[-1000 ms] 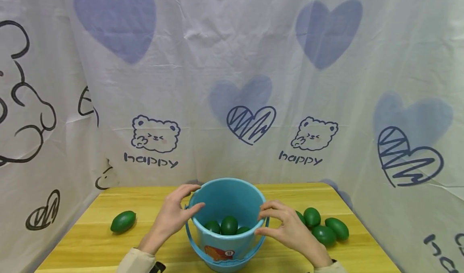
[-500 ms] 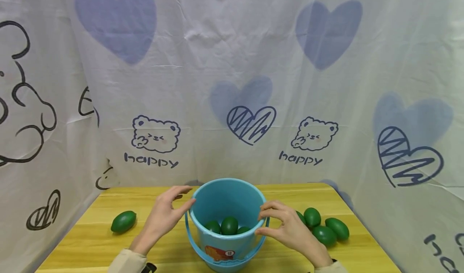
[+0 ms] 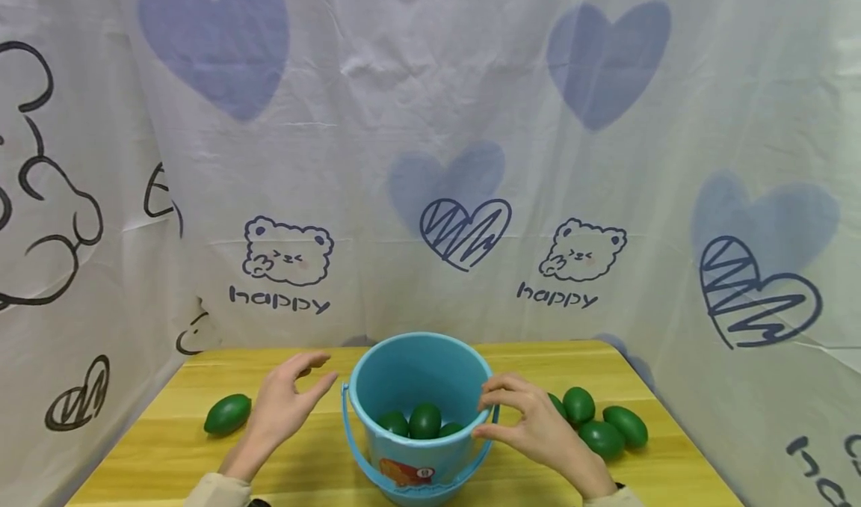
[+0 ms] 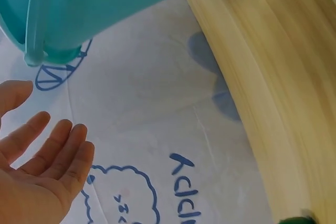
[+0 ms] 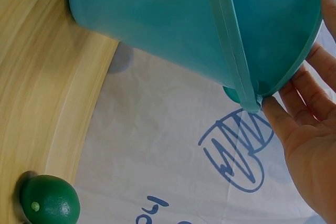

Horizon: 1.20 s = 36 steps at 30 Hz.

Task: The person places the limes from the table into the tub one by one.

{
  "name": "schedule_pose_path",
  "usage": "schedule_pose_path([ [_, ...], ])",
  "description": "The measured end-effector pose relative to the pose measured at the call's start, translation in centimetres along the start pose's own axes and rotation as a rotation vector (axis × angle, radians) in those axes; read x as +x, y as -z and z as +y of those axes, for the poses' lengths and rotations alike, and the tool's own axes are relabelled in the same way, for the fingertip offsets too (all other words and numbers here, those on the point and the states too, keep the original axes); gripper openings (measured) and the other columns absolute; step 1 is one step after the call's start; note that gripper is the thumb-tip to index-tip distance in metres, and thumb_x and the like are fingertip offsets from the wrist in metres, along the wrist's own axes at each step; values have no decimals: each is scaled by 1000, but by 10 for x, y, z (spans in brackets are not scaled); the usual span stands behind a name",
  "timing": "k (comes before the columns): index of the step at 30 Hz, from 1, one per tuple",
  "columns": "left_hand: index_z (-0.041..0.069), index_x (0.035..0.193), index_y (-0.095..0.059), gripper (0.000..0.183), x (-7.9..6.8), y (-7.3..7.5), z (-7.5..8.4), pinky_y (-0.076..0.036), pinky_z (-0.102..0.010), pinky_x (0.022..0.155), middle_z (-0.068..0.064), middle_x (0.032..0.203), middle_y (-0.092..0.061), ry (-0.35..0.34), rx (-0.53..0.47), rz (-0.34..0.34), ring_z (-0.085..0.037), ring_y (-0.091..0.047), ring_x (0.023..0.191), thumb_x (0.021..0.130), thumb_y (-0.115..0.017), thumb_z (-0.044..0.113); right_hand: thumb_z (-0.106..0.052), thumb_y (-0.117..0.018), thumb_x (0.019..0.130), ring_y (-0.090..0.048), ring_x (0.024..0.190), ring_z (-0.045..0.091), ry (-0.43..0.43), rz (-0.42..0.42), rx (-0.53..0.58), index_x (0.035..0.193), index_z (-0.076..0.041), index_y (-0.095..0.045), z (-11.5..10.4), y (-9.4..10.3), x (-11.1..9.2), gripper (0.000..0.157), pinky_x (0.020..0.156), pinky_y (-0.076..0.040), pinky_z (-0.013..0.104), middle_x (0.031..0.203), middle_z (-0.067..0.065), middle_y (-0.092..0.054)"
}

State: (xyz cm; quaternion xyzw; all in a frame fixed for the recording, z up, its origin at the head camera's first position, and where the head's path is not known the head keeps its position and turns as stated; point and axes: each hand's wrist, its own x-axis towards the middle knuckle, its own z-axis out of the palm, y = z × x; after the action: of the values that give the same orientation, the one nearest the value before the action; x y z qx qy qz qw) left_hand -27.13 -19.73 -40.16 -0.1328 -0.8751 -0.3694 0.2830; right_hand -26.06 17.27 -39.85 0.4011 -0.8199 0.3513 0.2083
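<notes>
A light blue bucket [image 3: 424,447] with an orange picture stands upright on the table, its handle hanging down in front. Several dark green lemon-shaped fruits [image 3: 425,421] lie inside. My right hand [image 3: 531,425] holds the bucket's right rim, thumb toward the front and curved fingers over the edge; in the right wrist view the fingertips [image 5: 273,109] meet the rim by the handle joint. My left hand [image 3: 279,406] is left of the bucket, apart from it, with fingers spread from the thumb and nothing between them. The left wrist view shows its palm [image 4: 37,192] bare.
One green fruit [image 3: 227,415] lies on the wooden table [image 3: 161,462] at the left, just beyond my left hand. A group of several green fruits [image 3: 602,440] sits at the right, beside my right hand. A printed white curtain [image 3: 430,155] hangs behind the table.
My left hand has drawn away from the bucket's left rim, moving left toward the lone fruit. My right hand, the bucket and the fruits have stayed in place.
</notes>
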Motion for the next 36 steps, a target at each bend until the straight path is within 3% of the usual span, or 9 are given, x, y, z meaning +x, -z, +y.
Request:
schedule_pose_path([
  [4, 15, 111, -62, 42, -2, 5, -11, -50, -42, 79, -3, 109, -61, 50, 38, -22, -23, -57, 97, 82, -62, 45, -40, -71, 72, -54, 96, 11, 7, -1, 6, 91, -29, -64, -1, 0, 0, 23, 81, -51, 31, 104, -10, -55],
  [8, 14, 111, -61, 41, -3, 9, -22, -51, -42, 81, -4, 109, -61, 91, 27, -47, -23, -58, 98, 83, -62, 43, -40, -72, 72, -54, 96, 11, 7, -2, 8, 91, -29, -64, -1, 0, 0, 23, 81, -51, 31, 104, -10, -55],
  [15, 16, 105, -64, 49, -4, 19, -40, -53, -31, 76, 1, 100, -64, 216, 12, -162, -15, -60, 90, 80, -55, 57, -41, -71, 72, -53, 96, 10, -13, -14, 7, 90, -30, -64, -2, 1, -1, 23, 81, -51, 31, 103, -12, -55],
  [19, 18, 104, -64, 50, -4, 26, -52, -52, -35, 75, 2, 99, -65, 256, 46, -199, -17, -60, 90, 79, -53, 60, -41, -71, 72, -53, 96, 10, -15, -15, 7, 90, -30, -64, -1, 0, -1, 23, 81, -51, 31, 103, -12, -55],
  [26, 19, 102, -65, 47, -5, 31, -71, -51, -38, 74, 1, 99, -65, 280, 105, -199, -20, -60, 91, 81, -53, 59, -41, -71, 72, -54, 97, 11, 0, 1, 9, 91, -30, -64, 0, -1, -1, 24, 81, -51, 31, 105, -11, -55],
  [36, 14, 99, -68, 46, -9, 39, -83, -51, -39, 70, -2, 94, -67, 334, 149, -172, -22, -61, 87, 83, -55, 54, -41, -71, 72, -54, 96, 11, -3, -2, 10, 91, -30, -64, 0, 0, -1, 23, 81, -51, 31, 105, -11, -55],
])
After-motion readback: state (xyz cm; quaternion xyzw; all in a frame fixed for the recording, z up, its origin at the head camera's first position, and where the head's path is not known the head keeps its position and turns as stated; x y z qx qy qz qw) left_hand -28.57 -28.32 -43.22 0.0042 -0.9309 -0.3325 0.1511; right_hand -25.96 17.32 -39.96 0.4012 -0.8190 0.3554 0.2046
